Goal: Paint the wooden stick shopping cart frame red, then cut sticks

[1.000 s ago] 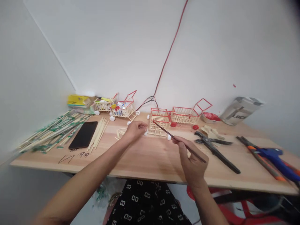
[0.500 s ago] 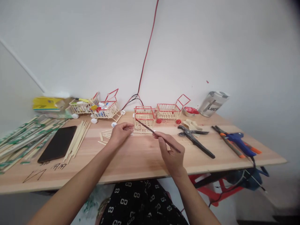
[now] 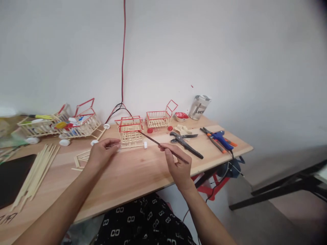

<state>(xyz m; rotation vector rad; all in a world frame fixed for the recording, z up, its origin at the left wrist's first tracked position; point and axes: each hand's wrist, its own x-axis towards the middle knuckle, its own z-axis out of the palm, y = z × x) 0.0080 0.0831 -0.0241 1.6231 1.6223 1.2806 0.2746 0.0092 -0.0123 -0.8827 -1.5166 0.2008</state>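
My right hand [image 3: 176,162] pinches a thin dark paintbrush [image 3: 151,139], whose tip points at a small stick cart with red rails [image 3: 129,131] on the wooden table [image 3: 133,173]. My left hand [image 3: 102,153] rests on the table just left of that cart, fingers curled against its base near a white wheel [image 3: 145,145]. Whether the left fingers hold anything is not clear.
A second red-railed cart [image 3: 158,119] stands behind, two filled carts [image 3: 76,124] at the far left. Black pliers [image 3: 185,143], a blue glue gun [image 3: 221,137], a red paint dish [image 3: 181,116] and a metal can [image 3: 200,107] lie right. Loose sticks [image 3: 35,173] lie left.
The view has swung to the right, shifting everything leftward in the picture and revealing the table's right end and floor. Both hands keep their places by the cart.
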